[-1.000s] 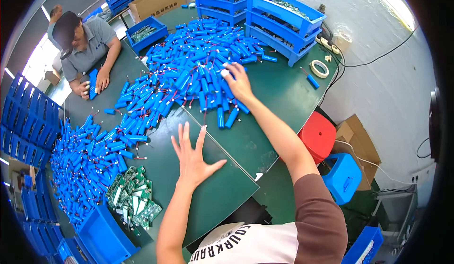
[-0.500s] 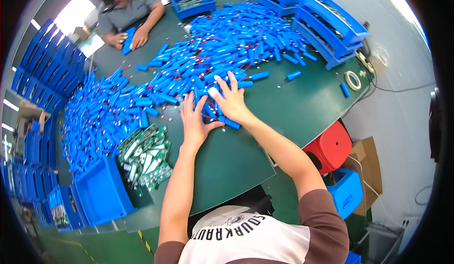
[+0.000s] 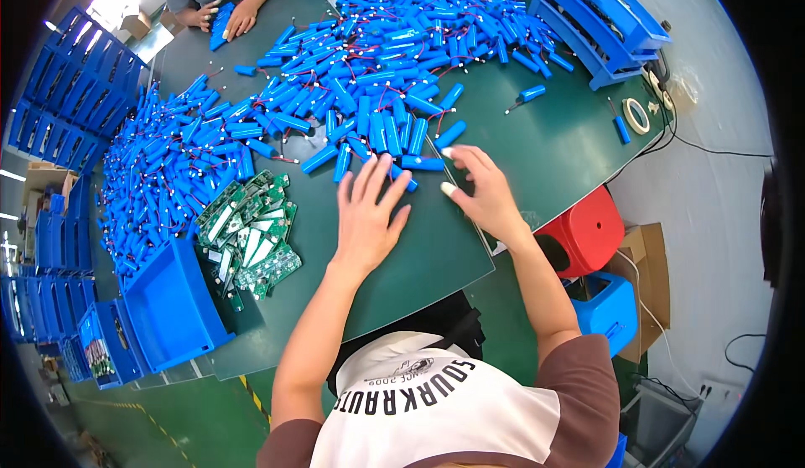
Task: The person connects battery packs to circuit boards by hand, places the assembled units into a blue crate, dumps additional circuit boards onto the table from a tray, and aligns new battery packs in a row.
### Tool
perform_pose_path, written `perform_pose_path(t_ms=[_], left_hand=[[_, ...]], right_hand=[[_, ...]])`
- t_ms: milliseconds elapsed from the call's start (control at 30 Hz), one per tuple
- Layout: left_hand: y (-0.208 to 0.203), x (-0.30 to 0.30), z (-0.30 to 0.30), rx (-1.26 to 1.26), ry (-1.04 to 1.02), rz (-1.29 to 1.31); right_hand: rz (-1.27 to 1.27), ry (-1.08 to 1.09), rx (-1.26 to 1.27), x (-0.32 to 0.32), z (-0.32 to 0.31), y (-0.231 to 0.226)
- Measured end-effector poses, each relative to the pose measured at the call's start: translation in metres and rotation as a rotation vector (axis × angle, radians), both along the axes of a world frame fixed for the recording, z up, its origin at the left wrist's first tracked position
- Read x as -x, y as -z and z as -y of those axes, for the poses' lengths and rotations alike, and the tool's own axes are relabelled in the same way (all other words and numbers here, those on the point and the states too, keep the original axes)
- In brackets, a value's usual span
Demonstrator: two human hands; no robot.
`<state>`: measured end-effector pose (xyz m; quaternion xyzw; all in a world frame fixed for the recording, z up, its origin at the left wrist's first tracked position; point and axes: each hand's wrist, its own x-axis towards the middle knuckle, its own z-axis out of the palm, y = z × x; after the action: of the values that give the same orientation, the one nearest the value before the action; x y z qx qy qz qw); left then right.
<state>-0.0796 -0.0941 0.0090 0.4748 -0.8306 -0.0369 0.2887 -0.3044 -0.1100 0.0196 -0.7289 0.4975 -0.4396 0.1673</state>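
Observation:
A large heap of blue cylindrical batteries (image 3: 394, 40) with thin red and dark wires covers much of the green table (image 3: 402, 275). At the heap's near edge, several batteries lie roughly side by side. My left hand (image 3: 369, 225) is over the table just in front of them, fingers spread, its fingertips close to a battery (image 3: 407, 181); whether they touch it I cannot tell. To its right, my right hand (image 3: 486, 195) has thumb and fingers apart with nothing between them, beside another battery (image 3: 422, 163). White covers show on its thumb and a fingertip.
Green circuit boards (image 3: 251, 237) lie piled left of my left arm, beside a blue tray (image 3: 172, 300). Stacked blue trays (image 3: 599, 23) and a tape roll (image 3: 636, 117) are at the right. A red stool (image 3: 583, 233) stands below. Across the table, a person's hands (image 3: 239, 22) hold blue batteries.
Both hands have drawn back toward me from the heap's near edge, and the right has moved right, away from the left. Batteries there now lie more evenly side by side. The view has shifted.

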Motion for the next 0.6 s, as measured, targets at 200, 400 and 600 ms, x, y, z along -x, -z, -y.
perform_pose_path(t_ms=[200, 400, 600], left_hand=[[0.014, -0.018, 0.004, 0.149, -0.257, 0.061], [0.018, -0.021, -0.044, -0.002, 0.330, -0.173], [0.004, 0.000, -0.032, -0.028, 0.274, -0.180]], right_hand=[[-0.018, 0.022, -0.074, -0.026, -0.005, 0.009], [-0.010, -0.070, -0.113, -0.032, -0.063, 0.004], [-0.160, 0.214, 0.075, 0.014, 0.025, 0.000]])
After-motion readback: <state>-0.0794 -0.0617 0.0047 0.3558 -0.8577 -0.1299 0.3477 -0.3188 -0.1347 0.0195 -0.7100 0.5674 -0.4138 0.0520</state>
